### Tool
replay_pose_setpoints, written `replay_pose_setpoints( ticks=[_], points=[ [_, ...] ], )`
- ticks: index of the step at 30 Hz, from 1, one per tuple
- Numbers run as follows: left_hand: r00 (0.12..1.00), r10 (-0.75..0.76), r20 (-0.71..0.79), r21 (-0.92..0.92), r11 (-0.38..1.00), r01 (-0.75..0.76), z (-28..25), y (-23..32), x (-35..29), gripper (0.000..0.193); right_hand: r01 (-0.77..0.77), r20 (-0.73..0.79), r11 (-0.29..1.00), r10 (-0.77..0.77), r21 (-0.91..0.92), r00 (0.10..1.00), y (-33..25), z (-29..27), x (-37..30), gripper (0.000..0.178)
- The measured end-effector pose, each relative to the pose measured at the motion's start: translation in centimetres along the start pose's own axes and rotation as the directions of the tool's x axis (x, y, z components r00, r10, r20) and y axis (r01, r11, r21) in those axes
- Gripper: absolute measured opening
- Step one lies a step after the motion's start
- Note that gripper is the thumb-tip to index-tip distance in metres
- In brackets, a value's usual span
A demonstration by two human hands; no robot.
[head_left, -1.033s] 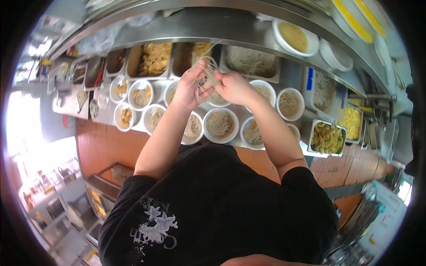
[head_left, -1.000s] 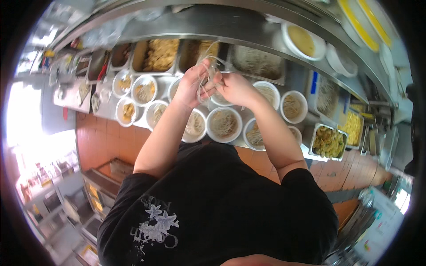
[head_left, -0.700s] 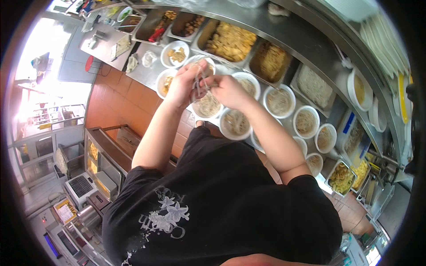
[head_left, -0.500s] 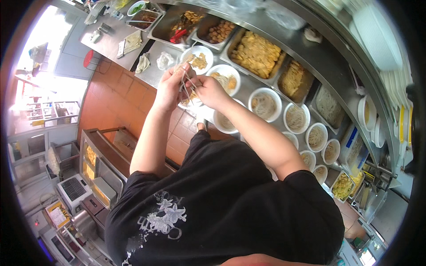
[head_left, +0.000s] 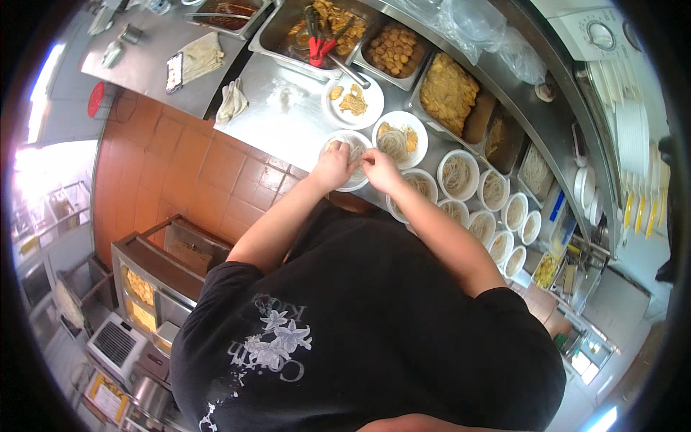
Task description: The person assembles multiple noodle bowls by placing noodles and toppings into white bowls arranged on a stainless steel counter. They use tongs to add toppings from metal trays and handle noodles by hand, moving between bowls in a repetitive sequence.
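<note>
Partly hidden by left hand (head_left: pixel 333 167) and right hand (head_left: pixel 380 171): noodle bowl (head_left: pixel 354 184); hands curled, cannot tell if gripping.

Red stool (head_left: pixel 96 99) — pale cloth (head_left: pixel 201 57) on steel table (head_left: pixel 144 68) — plastic bags (head_left: pixel 481 27) on shelf (head_left: pixel 553 119).

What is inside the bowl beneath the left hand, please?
Thin, pale strands show inside the white bowl. The left hand covers part of it; what lies beneath the hand or strands cannot be seen.
</note>
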State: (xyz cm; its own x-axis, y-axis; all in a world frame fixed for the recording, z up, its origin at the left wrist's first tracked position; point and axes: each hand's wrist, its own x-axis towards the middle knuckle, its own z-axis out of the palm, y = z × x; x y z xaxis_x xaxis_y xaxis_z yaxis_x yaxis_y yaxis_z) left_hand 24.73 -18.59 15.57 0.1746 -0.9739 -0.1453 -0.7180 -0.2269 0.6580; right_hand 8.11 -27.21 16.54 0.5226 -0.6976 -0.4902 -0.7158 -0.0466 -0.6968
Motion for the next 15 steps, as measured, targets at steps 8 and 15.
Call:
replay_pose_setpoints(
  ticks=[8, 15],
  points=[
    [0.958, 0.241, 0.157, 0.093, 0.962, -0.258, -4.7, 0.9, -1.2, 0.04, 0.057, -0.115, 0.997, -0.062, -0.049, 0.991, -0.6, -3.2, -4.2, 0.018],
    [0.918, 0.36, 0.166, 0.176, 0.905, -0.387, -1.1, 2.1, -0.4, 0.043, 0.171, -0.3, 0.981, -0.19, -0.087, 0.935, 3.5, -8.9, -11.7, 0.013]
  ],
)
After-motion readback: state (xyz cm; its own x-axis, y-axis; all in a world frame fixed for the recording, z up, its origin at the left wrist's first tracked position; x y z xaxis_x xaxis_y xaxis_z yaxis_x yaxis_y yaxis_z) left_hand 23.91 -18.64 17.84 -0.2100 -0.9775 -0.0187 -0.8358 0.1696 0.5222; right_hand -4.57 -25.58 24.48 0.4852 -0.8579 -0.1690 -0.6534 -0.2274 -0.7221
